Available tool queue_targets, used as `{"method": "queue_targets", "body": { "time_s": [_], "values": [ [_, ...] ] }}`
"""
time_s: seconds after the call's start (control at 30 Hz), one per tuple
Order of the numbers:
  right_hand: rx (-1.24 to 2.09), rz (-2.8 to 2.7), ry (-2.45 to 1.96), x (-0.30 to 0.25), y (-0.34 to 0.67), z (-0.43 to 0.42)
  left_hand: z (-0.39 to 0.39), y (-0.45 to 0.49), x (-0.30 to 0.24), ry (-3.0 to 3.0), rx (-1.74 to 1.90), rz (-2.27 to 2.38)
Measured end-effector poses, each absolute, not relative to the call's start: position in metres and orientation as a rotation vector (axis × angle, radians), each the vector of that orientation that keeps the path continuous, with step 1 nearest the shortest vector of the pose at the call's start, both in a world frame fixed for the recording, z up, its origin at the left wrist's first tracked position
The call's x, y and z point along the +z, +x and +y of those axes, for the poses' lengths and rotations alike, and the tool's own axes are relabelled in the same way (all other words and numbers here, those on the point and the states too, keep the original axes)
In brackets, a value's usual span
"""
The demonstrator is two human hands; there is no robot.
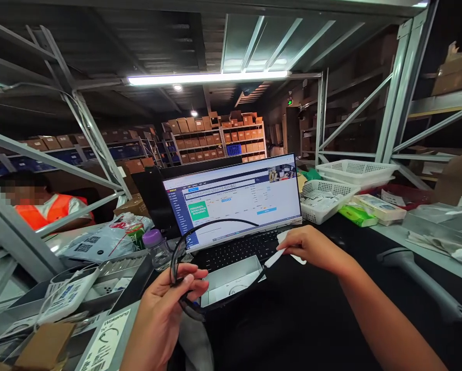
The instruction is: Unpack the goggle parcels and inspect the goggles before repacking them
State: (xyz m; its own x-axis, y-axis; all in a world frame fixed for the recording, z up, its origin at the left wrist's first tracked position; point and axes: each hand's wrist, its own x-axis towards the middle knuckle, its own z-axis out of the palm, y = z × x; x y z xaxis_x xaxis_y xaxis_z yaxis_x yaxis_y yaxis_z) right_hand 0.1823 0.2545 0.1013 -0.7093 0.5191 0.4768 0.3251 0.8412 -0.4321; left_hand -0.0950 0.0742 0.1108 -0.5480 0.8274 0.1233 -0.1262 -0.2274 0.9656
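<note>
My left hand [177,293], fingers curled, grips a looped black cable [215,222]. One loose end of the cable arcs up in front of the monitor. My right hand [308,247] pinches a white piece [274,258] at the cable's other end; I cannot tell whether it is a plug cover or a tag. Another flat white piece shows under the right fingers. Between the hands, below the cable, lies a small open grey-white box [236,275] with a printed sheet inside. The black keyboard [231,251] sits just behind the box.
Behind the keyboard stands a lit monitor [234,201]. A purple-capped bottle [156,247] and trays of packed parts [99,283] are at left. At right are a barcode scanner [420,278], white baskets [327,201] and small boxes [381,208]. A person in an orange vest [49,211] is far left.
</note>
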Motion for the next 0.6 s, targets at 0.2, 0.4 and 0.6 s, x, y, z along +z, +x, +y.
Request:
{"method": "queue_targets", "body": {
  "time_s": [0.2,0.4,0.6],
  "values": [
    [0.373,-2.463,-0.591,0.103,0.179,0.247,0.074,-0.094,0.11,0.86,1.843,1.367],
    [0.144,-2.525,-0.477,0.1,0.166,0.23,0.078,-0.091,0.109,0.868,1.846,1.323],
    [-0.543,-2.41,-0.315,0.084,0.141,0.212,0.088,-0.09,0.1,0.736,1.883,1.203]
  ]
}}
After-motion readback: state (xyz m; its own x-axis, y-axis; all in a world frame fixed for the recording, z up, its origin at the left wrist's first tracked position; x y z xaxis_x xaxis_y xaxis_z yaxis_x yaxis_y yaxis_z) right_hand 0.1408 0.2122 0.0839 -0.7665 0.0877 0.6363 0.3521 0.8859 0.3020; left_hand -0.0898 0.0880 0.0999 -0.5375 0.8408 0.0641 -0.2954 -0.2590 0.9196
